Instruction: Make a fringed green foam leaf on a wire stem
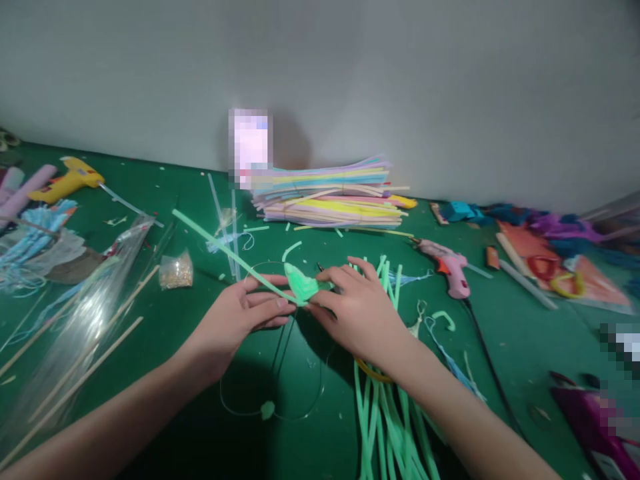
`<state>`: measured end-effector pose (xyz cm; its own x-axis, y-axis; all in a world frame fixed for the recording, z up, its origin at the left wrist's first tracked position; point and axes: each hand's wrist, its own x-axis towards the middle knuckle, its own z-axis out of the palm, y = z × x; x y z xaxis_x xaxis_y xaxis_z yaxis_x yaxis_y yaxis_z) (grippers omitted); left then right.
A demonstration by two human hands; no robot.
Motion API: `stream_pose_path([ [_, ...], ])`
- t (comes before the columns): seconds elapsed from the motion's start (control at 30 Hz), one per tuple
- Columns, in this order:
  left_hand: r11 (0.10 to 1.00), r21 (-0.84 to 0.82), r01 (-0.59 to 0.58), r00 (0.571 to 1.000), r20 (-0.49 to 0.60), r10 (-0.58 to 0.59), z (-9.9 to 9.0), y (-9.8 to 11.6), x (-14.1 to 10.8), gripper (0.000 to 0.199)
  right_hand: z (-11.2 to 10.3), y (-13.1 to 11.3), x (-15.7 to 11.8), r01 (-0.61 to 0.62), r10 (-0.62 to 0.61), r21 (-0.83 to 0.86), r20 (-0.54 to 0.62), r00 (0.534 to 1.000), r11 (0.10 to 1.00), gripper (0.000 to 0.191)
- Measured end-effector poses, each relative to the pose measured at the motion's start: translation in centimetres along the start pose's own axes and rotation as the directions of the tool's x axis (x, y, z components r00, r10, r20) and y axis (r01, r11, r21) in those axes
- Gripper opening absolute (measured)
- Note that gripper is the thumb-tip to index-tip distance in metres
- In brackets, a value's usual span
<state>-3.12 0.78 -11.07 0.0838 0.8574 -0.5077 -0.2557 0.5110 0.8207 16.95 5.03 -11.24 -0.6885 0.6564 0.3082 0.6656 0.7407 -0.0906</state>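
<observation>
A light-green pipe cleaner (227,250) slants up to the left from a small leaf-shaped piece (301,285) made of the same green stem. My left hand (255,307) pinches the strip near its lower end, where it meets the leaf shape. From the other side, the fingers of my right hand (353,293) are closed on the leaf shape's right edge. Under my right forearm lies a bundle of loose green pipe cleaners (385,427), with a yellow-orange curved band partly hidden there. A thin clear hoop (295,418) lies below both hands, with a green scrap on it.
Pastel pipe cleaner bundles (330,193) lie by the wall. A pink glue gun (453,263) with a black cord is to the right, a yellow glue gun (70,180) far left. A bag of beads (176,271), wooden sticks (95,370) and clear plastic sleeves (95,310) sit left.
</observation>
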Motion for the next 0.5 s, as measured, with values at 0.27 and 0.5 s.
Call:
stream_pose_path([
  [0.27, 0.985, 0.162, 0.054, 0.99, 0.121, -0.075, -0.5, 0.2, 0.7, 0.03, -0.5, 0.2, -0.5, 0.025, -0.022, 0.028, -0.09, 0.996, 0.999, 0.023],
  [0.5, 0.501, 0.797, -0.338, 0.654, -0.183, 0.734, -3.0, 3.9, -0.6, 0.076, -1.1, -0.7, -0.4, -0.03, 0.031, 0.007, -0.206, 0.978, 1.0, 0.025],
])
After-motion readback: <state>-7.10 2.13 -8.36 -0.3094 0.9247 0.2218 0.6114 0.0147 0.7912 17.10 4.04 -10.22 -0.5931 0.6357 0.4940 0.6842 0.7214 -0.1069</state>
